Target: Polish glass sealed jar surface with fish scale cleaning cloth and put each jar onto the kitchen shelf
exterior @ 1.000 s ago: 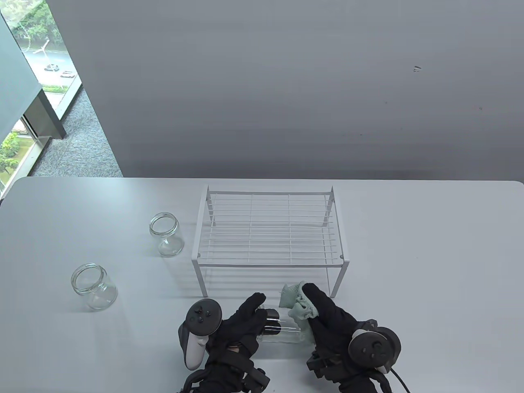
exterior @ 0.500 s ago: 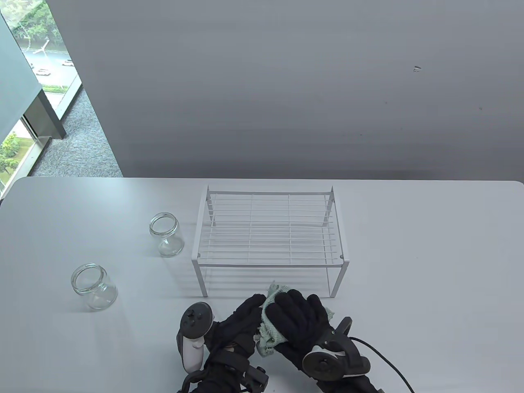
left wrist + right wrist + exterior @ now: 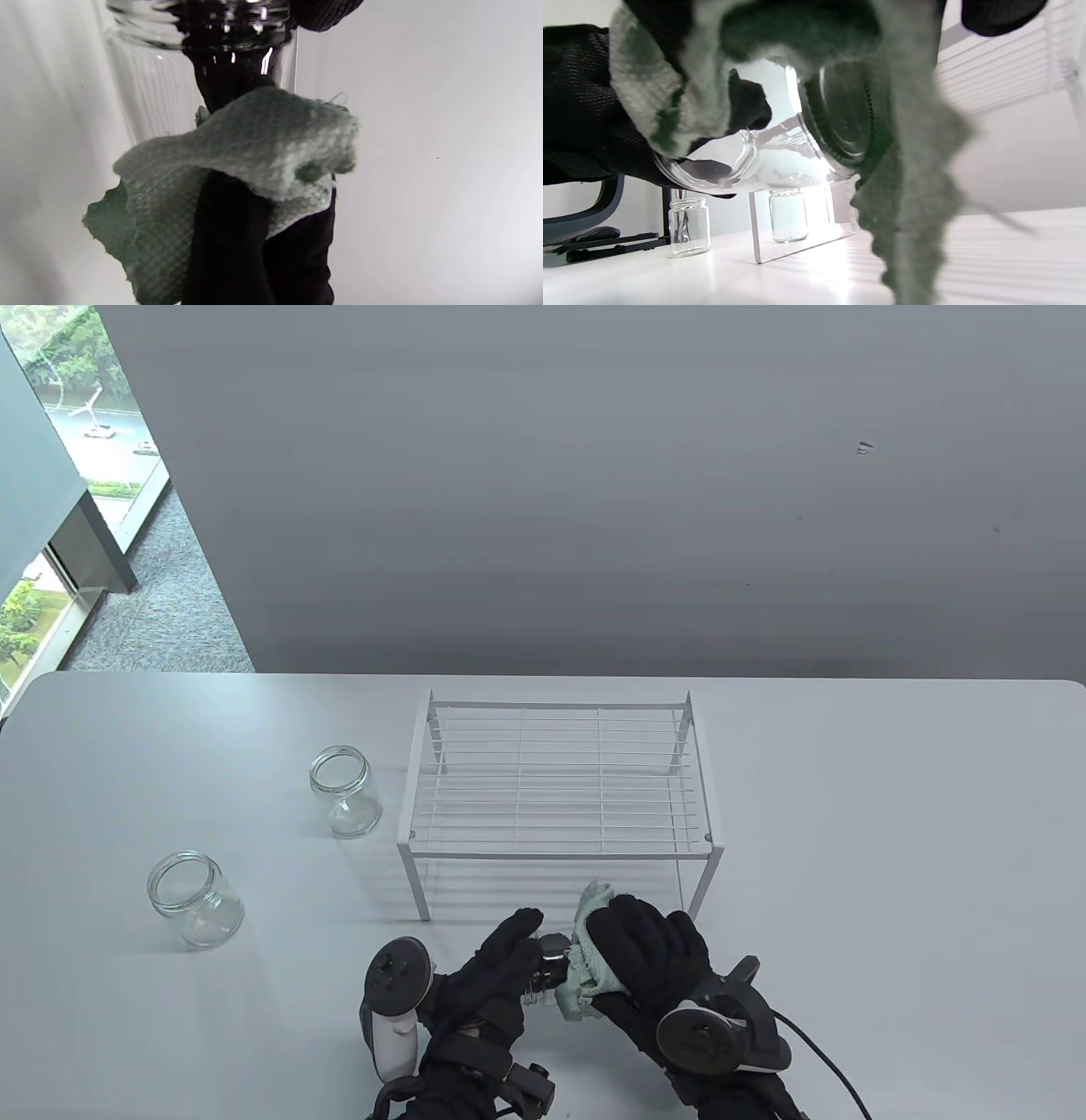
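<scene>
— Left to right, what do we have along the desk?

— Two bare jars wait toward the left edge: the near jar and the far jar. Then the kitchen shelf at the middle, nothing on its wire top.

— And the jar we are polishing?

— The held jar lies on its side above the desk's near edge, just in front of the shelf. Our left hand has its fingers curled round the mouth end. Our right hand is clenched on the fish scale cleaning cloth, which wraps the base end.

— So the long axis?

— It runs left to right between our hands, roughly parallel to the shelf's front rail, with the mouth pointing left. We judge the polishing unfinished.

— Which hand carries it up?

— Probably our left, since it alone grips glass. The jar must be turned upright, then moved away from us onto the shelf.
</scene>
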`<state>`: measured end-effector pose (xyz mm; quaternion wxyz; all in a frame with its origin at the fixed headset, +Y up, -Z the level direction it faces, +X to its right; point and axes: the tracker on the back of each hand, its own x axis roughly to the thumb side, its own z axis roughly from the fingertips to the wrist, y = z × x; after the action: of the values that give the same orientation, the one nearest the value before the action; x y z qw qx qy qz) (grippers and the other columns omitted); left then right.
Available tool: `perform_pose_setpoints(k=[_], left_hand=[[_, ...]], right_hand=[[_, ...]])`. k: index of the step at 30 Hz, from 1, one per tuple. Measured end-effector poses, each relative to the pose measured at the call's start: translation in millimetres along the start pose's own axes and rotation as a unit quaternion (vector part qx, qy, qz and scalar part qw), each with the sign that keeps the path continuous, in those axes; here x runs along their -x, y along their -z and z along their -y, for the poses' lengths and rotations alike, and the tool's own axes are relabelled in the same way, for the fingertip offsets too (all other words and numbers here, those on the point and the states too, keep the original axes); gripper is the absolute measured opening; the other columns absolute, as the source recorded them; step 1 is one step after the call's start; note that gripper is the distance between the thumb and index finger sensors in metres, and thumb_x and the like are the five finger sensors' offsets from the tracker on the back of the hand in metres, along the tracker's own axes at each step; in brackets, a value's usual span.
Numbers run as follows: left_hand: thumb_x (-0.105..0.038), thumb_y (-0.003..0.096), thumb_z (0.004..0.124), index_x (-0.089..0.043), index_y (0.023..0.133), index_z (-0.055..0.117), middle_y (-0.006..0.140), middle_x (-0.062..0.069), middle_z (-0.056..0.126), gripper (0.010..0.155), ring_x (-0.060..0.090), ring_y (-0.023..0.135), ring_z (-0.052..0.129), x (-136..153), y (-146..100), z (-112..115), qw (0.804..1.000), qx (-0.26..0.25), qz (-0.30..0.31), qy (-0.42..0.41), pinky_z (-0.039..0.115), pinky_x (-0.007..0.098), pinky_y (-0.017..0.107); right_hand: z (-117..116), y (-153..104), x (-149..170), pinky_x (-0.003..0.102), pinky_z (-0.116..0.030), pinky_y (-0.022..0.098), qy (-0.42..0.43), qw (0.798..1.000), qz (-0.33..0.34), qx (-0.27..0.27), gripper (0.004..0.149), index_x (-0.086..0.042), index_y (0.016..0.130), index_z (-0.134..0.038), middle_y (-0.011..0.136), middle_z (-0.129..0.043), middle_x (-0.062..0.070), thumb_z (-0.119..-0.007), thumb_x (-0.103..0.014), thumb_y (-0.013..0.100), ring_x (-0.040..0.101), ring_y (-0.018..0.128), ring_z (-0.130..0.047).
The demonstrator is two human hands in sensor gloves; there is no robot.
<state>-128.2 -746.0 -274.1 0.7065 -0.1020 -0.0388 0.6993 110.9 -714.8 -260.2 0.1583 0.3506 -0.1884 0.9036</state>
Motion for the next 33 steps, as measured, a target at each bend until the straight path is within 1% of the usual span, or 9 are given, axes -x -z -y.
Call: perform_pose_setpoints(k=[5, 8, 14, 17, 22, 24, 26, 30, 33], left_hand=[[-0.037, 0.0529, 0.067, -0.009, 0.102, 0.057, 0.085, 0.011, 0.093, 0.058, 0.014, 0.067, 0.108, -3, 0, 5, 0.999, 0.036, 0.01, -0.004, 0.041, 0.045, 0.073], [-0.044, 0.05, 0.074, -0.007, 0.103, 0.056, 0.086, 0.014, 0.092, 0.067, 0.017, 0.067, 0.108, -6, -2, 10, 0.999, 0.046, 0.022, 0.021, 0.039, 0.047, 0.073], [-0.033, 0.0434, 0.085, -0.008, 0.1, 0.062, 0.08, 0.012, 0.097, 0.066, 0.014, 0.061, 0.111, -12, 0, 14, 0.996, 0.032, 0.034, 0.071, 0.045, 0.046, 0.072], [-0.034, 0.0449, 0.084, -0.009, 0.1, 0.063, 0.08, 0.01, 0.098, 0.064, 0.011, 0.06, 0.112, -10, 1, 12, 0.998, 0.02, 0.021, 0.063, 0.047, 0.046, 0.072], [-0.035, 0.0455, 0.083, -0.008, 0.1, 0.061, 0.08, 0.01, 0.097, 0.065, 0.01, 0.06, 0.111, -10, 3, 4, 0.999, -0.011, 0.023, 0.04, 0.047, 0.045, 0.072], [-0.036, 0.0485, 0.078, -0.009, 0.101, 0.06, 0.081, 0.01, 0.096, 0.062, 0.011, 0.061, 0.111, -10, 4, 5, 0.999, 0.013, 0.028, 0.024, 0.045, 0.045, 0.072], [-0.039, 0.0529, 0.067, -0.01, 0.103, 0.057, 0.083, 0.012, 0.093, 0.059, 0.014, 0.063, 0.109, -9, 5, 7, 0.998, 0.045, 0.03, 0.006, 0.039, 0.044, 0.073], [-0.037, 0.0534, 0.063, -0.01, 0.104, 0.055, 0.081, 0.014, 0.093, 0.058, 0.017, 0.061, 0.107, -11, 5, 10, 0.998, 0.058, 0.035, 0.014, 0.035, 0.041, 0.074], [-0.035, 0.0526, 0.065, -0.009, 0.103, 0.055, 0.078, 0.012, 0.095, 0.058, 0.015, 0.057, 0.109, -10, 6, 9, 0.998, 0.054, 0.032, 0.013, 0.038, 0.04, 0.074]], right_hand=[[-3, 6, -20, 0.073, -0.048, 0.058, -0.06, 0.996, 0.054, -0.023, 0.081, -0.003, 0.107, -0.037, 0.102, -0.042, 0.038, -0.077, -0.043, 0.048, 0.061, 0.089, -0.058], [-5, 9, -25, 0.073, -0.049, 0.059, -0.079, 0.994, 0.063, -0.03, 0.084, -0.003, 0.107, -0.035, 0.102, -0.045, 0.036, -0.075, -0.048, 0.048, 0.059, 0.089, -0.06], [-2, 6, -5, 0.072, -0.051, 0.059, 0.033, 0.999, 0.001, -0.003, 0.08, -0.009, 0.107, -0.046, 0.102, -0.055, 0.032, -0.073, -0.055, 0.047, 0.054, 0.088, -0.068], [0, 5, -1, 0.073, -0.048, 0.059, 0.062, 0.998, -0.003, 0.007, 0.079, -0.008, 0.107, -0.047, 0.103, -0.052, 0.034, -0.074, -0.051, 0.048, 0.057, 0.09, -0.064], [2, 8, -19, 0.074, -0.046, 0.059, -0.019, 0.996, 0.082, 0.021, 0.081, -0.004, 0.107, -0.044, 0.104, -0.047, 0.034, -0.076, -0.049, 0.047, 0.058, 0.091, -0.059], [-3, 13, -28, 0.074, -0.045, 0.059, -0.058, 0.995, 0.077, 0.004, 0.085, -0.001, 0.107, -0.036, 0.103, -0.041, 0.036, -0.075, -0.049, 0.048, 0.06, 0.092, -0.053], [-4, 16, -28, 0.072, -0.048, 0.059, -0.059, 0.996, 0.064, 0.009, 0.081, -0.003, 0.107, -0.036, 0.103, -0.044, 0.034, -0.072, -0.048, 0.05, 0.058, 0.09, -0.058], [-3, 17, -11, 0.068, -0.057, 0.057, 0.065, 0.997, -0.005, 0.043, 0.073, -0.008, 0.105, -0.052, 0.099, -0.061, 0.029, -0.069, -0.053, 0.05, 0.052, 0.084, -0.073], [-3, 14, 11, 0.067, -0.061, 0.055, 0.203, 0.973, -0.085, 0.071, 0.063, -0.006, 0.1, -0.066, 0.094, -0.072, 0.029, -0.068, -0.047, 0.052, 0.051, 0.078, -0.081]])
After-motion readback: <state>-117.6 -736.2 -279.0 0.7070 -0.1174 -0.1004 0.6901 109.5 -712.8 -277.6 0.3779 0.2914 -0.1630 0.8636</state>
